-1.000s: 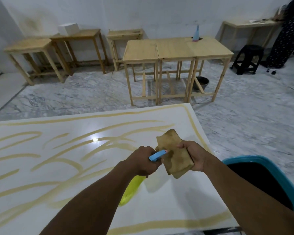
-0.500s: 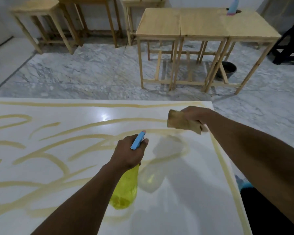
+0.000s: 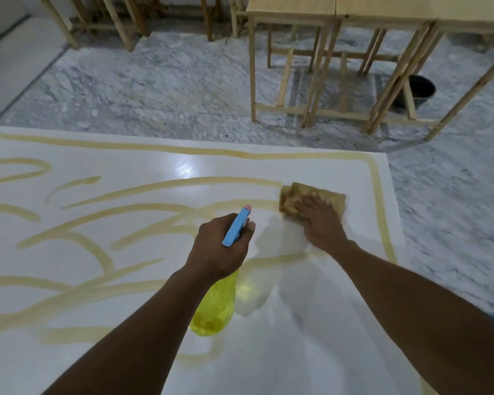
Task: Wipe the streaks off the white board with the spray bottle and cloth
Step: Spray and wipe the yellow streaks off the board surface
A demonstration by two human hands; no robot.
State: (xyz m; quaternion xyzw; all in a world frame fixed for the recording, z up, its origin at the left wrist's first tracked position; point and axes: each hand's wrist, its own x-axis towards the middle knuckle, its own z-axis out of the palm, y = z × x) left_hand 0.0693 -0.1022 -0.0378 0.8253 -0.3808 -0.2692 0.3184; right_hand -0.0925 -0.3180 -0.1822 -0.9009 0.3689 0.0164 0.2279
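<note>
**Head view: soft indoor light, one glare patch, blurred margins**

- Light: moderate and diffuse, coming from overhead. No hard-edged shadows anywhere.
- Glare: a single bright reflection on the glossy white board [image 3: 143,166], upper centre of the frame.
- Shadows: soft grey patches on the board under and between both forearms, centre to lower right. They are deepest just below the right hand [image 3: 320,220].
- Colour cast: the translucent spray bottle [image 3: 216,312] throws a pale yellow glow onto the board just to its right.
- Sharpness: fair at centre. The right hand and the cloth [image 3: 294,195] are slightly smeared. The marble floor [image 3: 169,89] is streaked with blur at the right edge.
- Distortion: wide-angle. The wooden tables [image 3: 354,12] at upper right lean outward, and the board's far edge bows.
</note>
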